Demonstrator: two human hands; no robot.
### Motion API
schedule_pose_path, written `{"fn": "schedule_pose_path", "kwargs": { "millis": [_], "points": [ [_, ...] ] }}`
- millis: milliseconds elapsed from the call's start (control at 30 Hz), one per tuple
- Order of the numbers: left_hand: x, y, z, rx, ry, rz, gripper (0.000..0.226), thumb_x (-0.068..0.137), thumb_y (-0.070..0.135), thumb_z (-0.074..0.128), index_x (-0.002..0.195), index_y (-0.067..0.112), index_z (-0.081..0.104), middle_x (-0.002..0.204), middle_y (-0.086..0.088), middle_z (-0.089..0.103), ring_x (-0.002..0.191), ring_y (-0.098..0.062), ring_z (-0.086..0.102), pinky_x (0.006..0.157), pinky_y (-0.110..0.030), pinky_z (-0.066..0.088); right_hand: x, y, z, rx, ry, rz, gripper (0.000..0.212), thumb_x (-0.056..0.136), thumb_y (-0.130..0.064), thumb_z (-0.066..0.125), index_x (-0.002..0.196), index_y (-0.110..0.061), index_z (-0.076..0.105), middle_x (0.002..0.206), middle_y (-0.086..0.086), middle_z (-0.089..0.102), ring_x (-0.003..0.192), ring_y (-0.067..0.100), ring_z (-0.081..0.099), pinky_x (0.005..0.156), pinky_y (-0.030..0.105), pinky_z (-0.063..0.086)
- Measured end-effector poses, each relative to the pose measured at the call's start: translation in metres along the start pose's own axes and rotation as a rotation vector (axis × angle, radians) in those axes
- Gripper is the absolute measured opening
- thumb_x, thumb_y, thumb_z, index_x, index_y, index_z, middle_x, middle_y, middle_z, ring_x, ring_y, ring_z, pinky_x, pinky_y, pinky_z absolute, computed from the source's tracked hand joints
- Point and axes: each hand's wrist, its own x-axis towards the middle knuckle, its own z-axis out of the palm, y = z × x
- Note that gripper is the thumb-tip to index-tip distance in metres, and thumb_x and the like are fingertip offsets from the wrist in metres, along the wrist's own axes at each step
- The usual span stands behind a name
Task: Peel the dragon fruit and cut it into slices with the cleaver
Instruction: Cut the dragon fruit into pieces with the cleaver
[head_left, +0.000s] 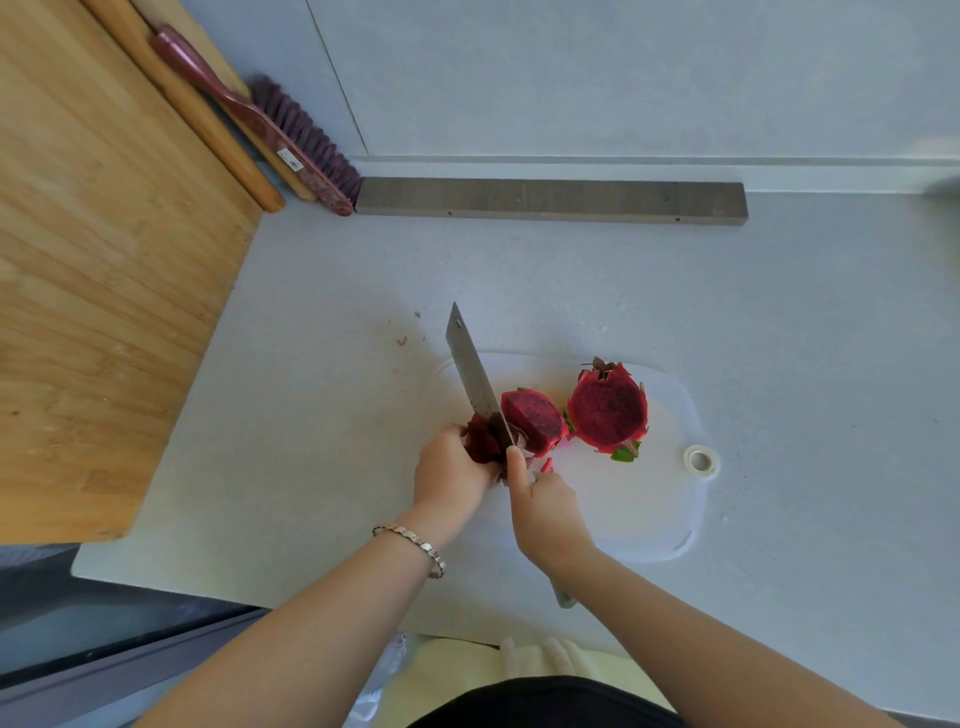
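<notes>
- Dragon fruit (602, 415) lies in three red-fleshed pieces on the white cutting board (649, 514), in the near middle of the table (337, 415).
- At the far left, a wooden board (104, 260) covers the table's left side. A dark red brush (270, 130) leans by its far edge, and a grey wooden bar (550, 201) lies along the wall to the right.
- The left hand (452, 475), with a bracelet (415, 543) on its wrist, curls its fingers round the dark end piece (480, 441) at the cutting board's left edge.
- The cleaver (475, 379) stands edge down just right of that piece, touching it, with its tip pointing far and left.
- The right hand (545, 512) grips the cleaver's handle, index finger laid along the blade's spine.
- A wedge (535, 421) lies just right of the blade, cut faces showing.
- The largest piece (610, 405), cut face up, sits right of the wedge, apart from both hands.
- A roll of tape (700, 460) lies at the cutting board's right edge.
</notes>
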Motion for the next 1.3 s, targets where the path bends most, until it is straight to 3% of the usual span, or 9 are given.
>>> {"fn": "schedule_pose_path", "kwargs": {
  "millis": [67,167,433,600,733,867,1100,1200,1300],
  "points": [
    [0.000,0.000,0.002,0.028,0.017,0.007,0.028,0.070,0.023,0.076,0.085,0.012,0.056,0.080,0.000,0.064,0.078,-0.023,0.063,0.068,-0.034,0.052,0.002,-0.001,-0.008,0.005,0.037,-0.042,0.047,0.098,-0.046,0.029,0.074,-0.012,0.049,0.065,0.001,0.041,0.054,0.014,0.039,0.051,0.026,0.034],
    [0.001,0.002,0.002,0.072,0.038,-0.004,0.034,0.073,0.023,0.074,0.093,0.010,0.050,0.084,0.000,0.059,0.077,-0.022,0.057,0.063,-0.030,0.043,0.008,-0.006,-0.018,0.043,-0.004,-0.015,0.059,0.094,-0.058,0.026,0.054,-0.015,0.031,0.051,0.003,0.034,0.039,0.016,0.034,0.040,0.022,0.031],
    [0.006,0.008,0.015,0.093,0.074,-0.030,0.036,0.073,0.028,0.071,0.093,0.004,0.054,0.087,-0.007,0.062,0.081,-0.029,0.061,0.055,-0.028,0.037,-0.005,-0.006,-0.033,-0.106,0.028,-0.074,0.057,0.093,-0.059,0.026,0.059,-0.013,0.033,0.054,0.005,0.035,0.045,0.016,0.033,0.051,0.029,0.030],
    [0.015,-0.002,0.005,0.015,0.030,-0.057,0.021,0.069,0.019,0.074,0.077,0.008,0.058,0.067,0.000,0.060,0.064,-0.019,0.057,0.044,-0.020,0.033,-0.013,-0.009,-0.041,0.109,-0.038,0.083,0.058,0.092,-0.060,0.028,0.058,-0.013,0.031,0.044,0.000,0.030,0.031,0.011,0.027,0.039,0.018,0.028],
    [0.016,-0.007,-0.005,-0.085,-0.011,-0.076,0.013,0.066,0.005,0.072,0.070,0.006,0.060,0.060,0.000,0.060,0.059,-0.018,0.060,0.038,-0.009,0.038,-0.019,-0.014,-0.050,0.261,-0.109,0.161,0.058,0.092,-0.061,0.026,0.061,-0.013,0.031,0.044,-0.001,0.028,0.034,0.012,0.025,0.041,0.019,0.028],
    [0.018,-0.012,-0.008,-0.141,-0.022,-0.094,0.011,0.066,0.004,0.073,0.074,0.002,0.065,0.066,-0.008,0.066,0.068,-0.026,0.066,0.056,-0.022,0.049,-0.024,-0.020,-0.056,0.312,-0.135,0.160,0.057,0.091,-0.063,0.025,0.061,-0.015,0.029,0.048,0.000,0.025,0.039,0.012,0.023,0.042,0.020,0.026],
    [0.018,-0.013,-0.010,-0.146,-0.036,-0.100,0.005,0.069,0.002,0.069,0.073,0.002,0.067,0.060,-0.002,0.065,0.056,-0.016,0.068,0.065,-0.030,0.056,-0.027,-0.028,-0.051,0.217,-0.129,0.122,0.059,0.091,-0.063,0.026,0.057,-0.016,0.028,0.043,-0.003,0.027,0.035,0.011,0.024,0.041,0.019,0.027],
    [0.019,-0.013,-0.012,-0.120,-0.056,-0.091,0.006,0.068,0.004,0.069,0.067,0.007,0.064,0.055,0.000,0.064,0.041,-0.003,0.062,0.056,-0.021,0.051,-0.026,-0.031,-0.048,0.158,-0.140,0.128,0.059,0.091,-0.063,0.026,0.057,-0.015,0.028,0.043,-0.002,0.027,0.031,0.010,0.024,0.039,0.017,0.027],
    [0.019,-0.011,-0.012,-0.115,-0.059,-0.082,0.015,0.068,0.006,0.071,0.061,0.011,0.058,0.053,-0.001,0.063,0.049,-0.010,0.067,0.055,-0.020,0.050,-0.025,-0.033,-0.045,0.115,-0.145,0.130,0.059,0.092,-0.062,0.027,0.057,-0.015,0.028,0.043,-0.002,0.027,0.029,0.009,0.024,0.038,0.017,0.029]
  ]
}}
